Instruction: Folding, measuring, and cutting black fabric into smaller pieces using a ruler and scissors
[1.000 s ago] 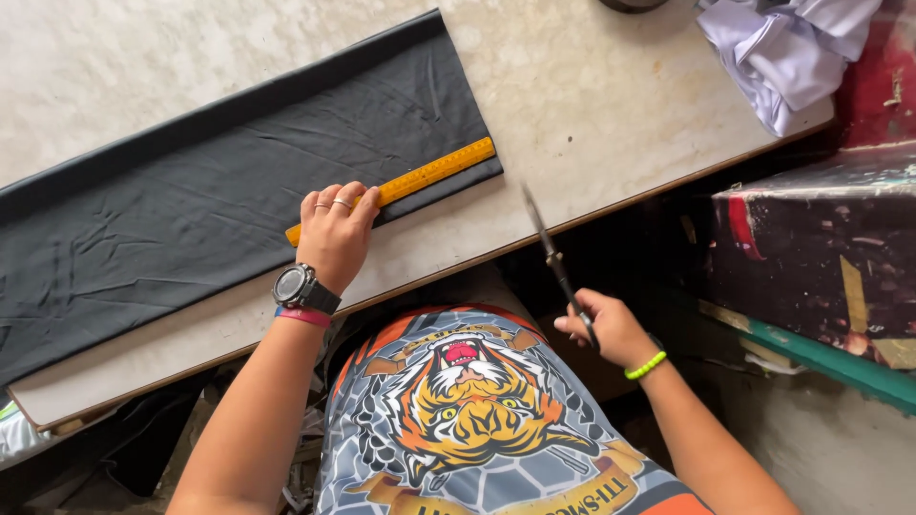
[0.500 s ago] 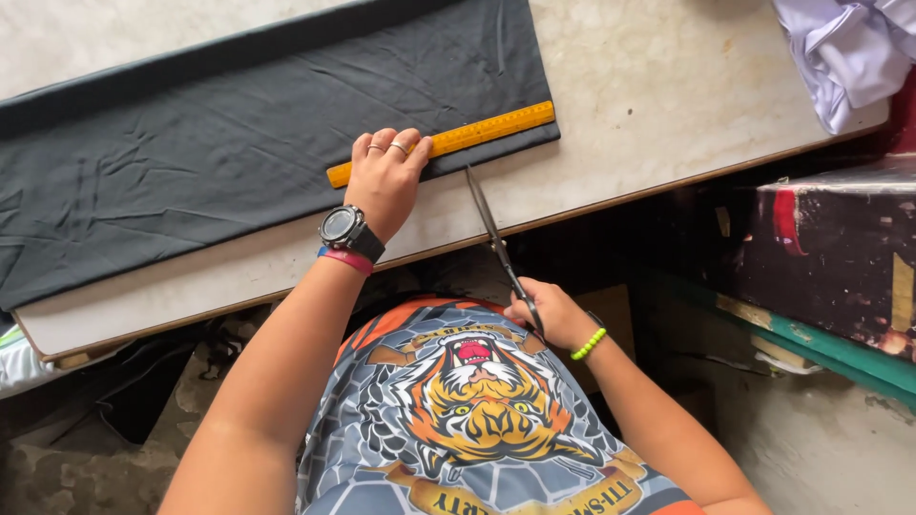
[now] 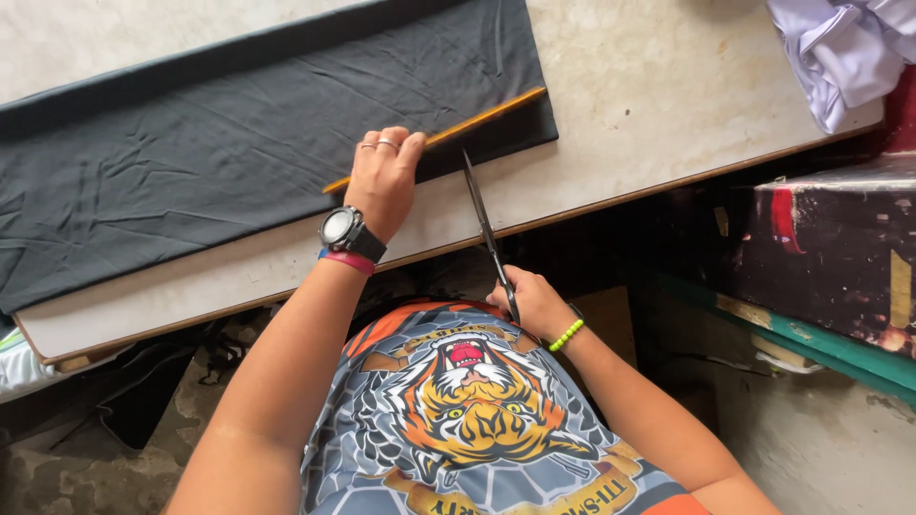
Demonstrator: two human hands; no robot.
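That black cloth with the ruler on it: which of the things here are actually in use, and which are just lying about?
In use:
- black cloth, spread on the table
- yellow ruler, pressed down by the left hand
- scissors, held in the right hand, tips at the cloth's near edge

Lying about:
- white fabric bundle at the table's far right corner
- dark painted box beside the table

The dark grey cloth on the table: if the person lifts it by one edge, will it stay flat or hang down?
The dark grey cloth would probably droop, since its surface shows many soft creases. It looks folded into layers, so these may slide apart. The left hand presses a yellow ruler onto it, which suggests it shifts easily on the smooth table.
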